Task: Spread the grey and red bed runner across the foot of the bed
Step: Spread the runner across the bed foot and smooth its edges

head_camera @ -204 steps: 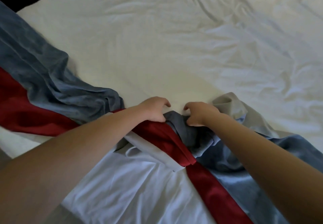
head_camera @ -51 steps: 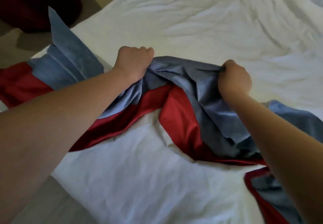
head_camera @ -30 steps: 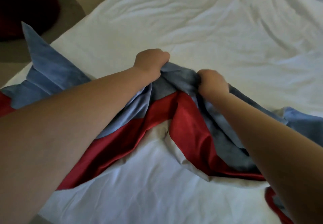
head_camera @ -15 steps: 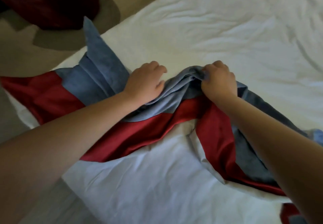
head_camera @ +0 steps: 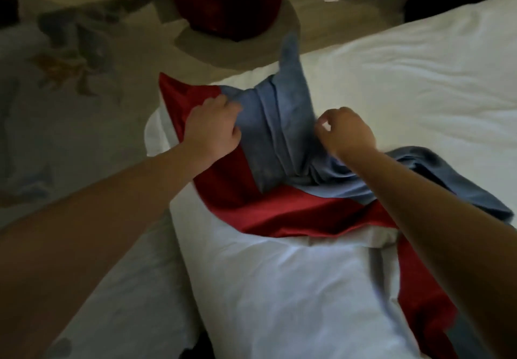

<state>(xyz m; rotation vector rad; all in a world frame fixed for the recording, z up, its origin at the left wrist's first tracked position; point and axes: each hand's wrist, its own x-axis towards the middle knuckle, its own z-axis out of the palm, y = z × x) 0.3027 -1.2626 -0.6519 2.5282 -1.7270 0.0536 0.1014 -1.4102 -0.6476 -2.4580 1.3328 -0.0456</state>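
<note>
Bed runner [head_camera: 279, 140] lies bunched, gripped by left hand [head_camera: 212, 130]; right hand [head_camera: 347, 132] curled, blurred, hold unclear.

Runner [head_camera: 279, 146]: blue-grey band, red band. Bed [head_camera: 405, 78] white. Carpet [head_camera: 70, 78] beige, faded floral. Stool [head_camera: 223, 0] dark red.

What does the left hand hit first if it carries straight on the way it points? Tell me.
Probably the bunched grey folds of the runner, lying just ahead of the left hand.
</note>
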